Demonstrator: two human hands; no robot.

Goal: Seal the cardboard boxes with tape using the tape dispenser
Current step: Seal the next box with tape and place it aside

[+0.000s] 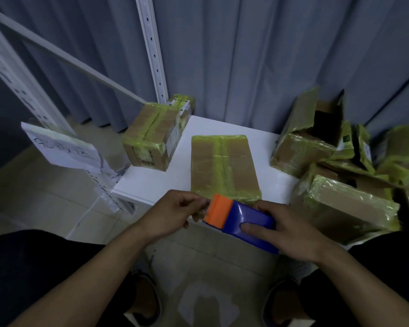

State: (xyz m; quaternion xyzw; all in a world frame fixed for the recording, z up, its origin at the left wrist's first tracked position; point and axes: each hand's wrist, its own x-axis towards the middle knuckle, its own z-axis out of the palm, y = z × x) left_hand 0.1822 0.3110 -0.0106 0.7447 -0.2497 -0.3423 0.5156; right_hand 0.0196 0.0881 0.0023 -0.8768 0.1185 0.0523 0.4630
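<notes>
A flat box (224,166) lies on the table (151,185) between a left box (151,135) and right-hand pile (302,147).

Bare forearms (99,263), dark trousers (33,267) and brown sandals (144,297).

1. We are facing a grey pleated curtain (246,55) hanging down to the floor (57,204).
2. We are seeing a white perforated rack post (152,48) standing before it.
3. We are looking down at a white table (156,182) sitting over pale tiles in dim light.
</notes>
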